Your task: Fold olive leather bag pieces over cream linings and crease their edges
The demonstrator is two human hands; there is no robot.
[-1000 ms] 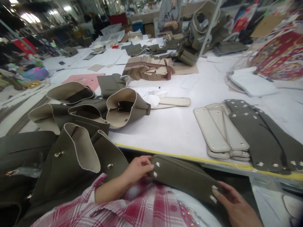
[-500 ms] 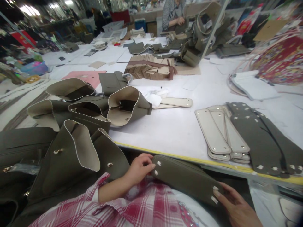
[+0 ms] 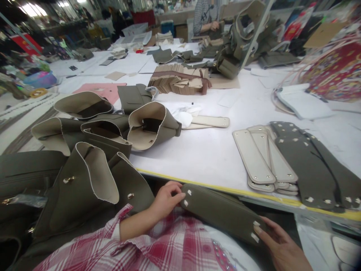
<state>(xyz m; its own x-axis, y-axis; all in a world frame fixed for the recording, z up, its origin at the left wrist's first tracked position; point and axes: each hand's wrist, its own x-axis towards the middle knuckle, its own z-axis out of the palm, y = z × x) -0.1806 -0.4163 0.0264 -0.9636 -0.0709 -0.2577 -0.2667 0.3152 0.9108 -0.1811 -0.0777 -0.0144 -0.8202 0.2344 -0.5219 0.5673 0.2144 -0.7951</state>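
Over my lap lies a dark olive bag [image 3: 220, 212], its long round-ended bottom panel facing up with white tabs near both ends. My left hand [image 3: 168, 197] pinches the panel's left end between thumb and fingers. At the other end, my right hand [image 3: 282, 242] grips the edge, its thumb on top near two white tabs and its fingers partly behind. To the left, several open olive bag bodies [image 3: 96, 173] with pale lining lie in a heap. On the table beyond my right hand sit stacked cream base panels [image 3: 254, 156] with metal studs.
Flat olive pieces [image 3: 318, 165] with white tabs lie right of the cream panels. The table's yellow-taped edge [image 3: 203, 184] runs just beyond the held bag. Farther back are a strapped bundle of card pieces [image 3: 177, 79], a notebook [image 3: 304, 101] and a co-worker [image 3: 207, 20].
Almost nothing differs. Both hands keep their hold on the bag's ends, and the view has shifted very slightly.
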